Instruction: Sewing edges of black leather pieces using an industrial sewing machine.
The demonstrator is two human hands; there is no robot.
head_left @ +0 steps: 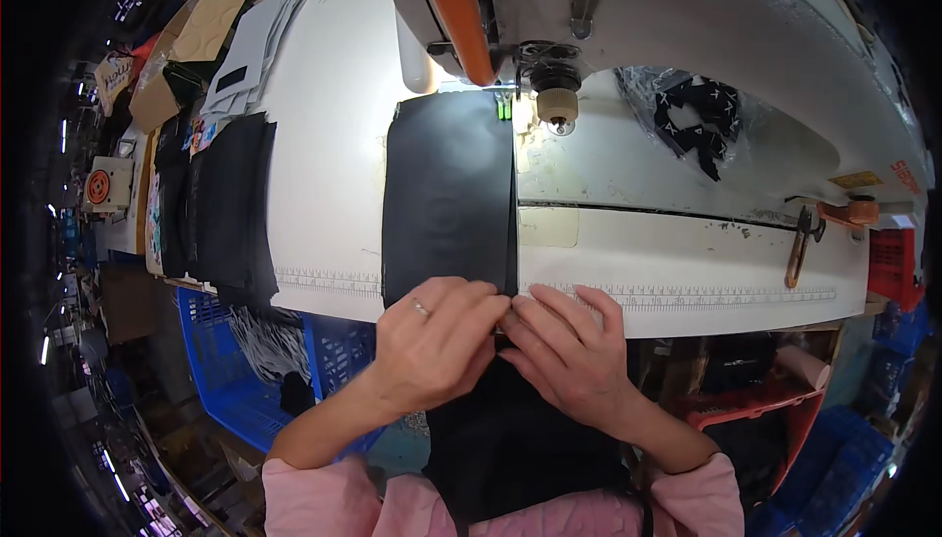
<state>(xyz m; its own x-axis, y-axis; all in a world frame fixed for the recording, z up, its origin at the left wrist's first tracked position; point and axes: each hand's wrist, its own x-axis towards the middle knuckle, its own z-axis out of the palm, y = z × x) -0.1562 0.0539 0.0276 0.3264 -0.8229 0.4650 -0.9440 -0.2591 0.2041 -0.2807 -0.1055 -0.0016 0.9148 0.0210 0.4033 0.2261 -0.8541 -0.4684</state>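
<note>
A black fabric panel (446, 193) lies flat on the white sewing table (329, 164), its far end reaching up to the needle area of the sewing machine (726, 7). At its near right corner, over the table's front edge, my left hand (432, 341) and my right hand (574, 355) meet with fingertips almost touching. The left fingers are curled and closed on the fabric edge; the right thumb and fingers pinch beside them. Exactly how the layers sit between the fingertips is hidden. A small bright green piece (504, 105) shows by the panel's far right corner.
Stacked black fabric pieces (235, 203) lie at the left, with grey sheets (257, 46) behind. A blue crate (339, 350) stands below the table's left front. Patterned black cloth in plastic (697, 120) rests under the machine arm. A red crate (765, 400) is below right.
</note>
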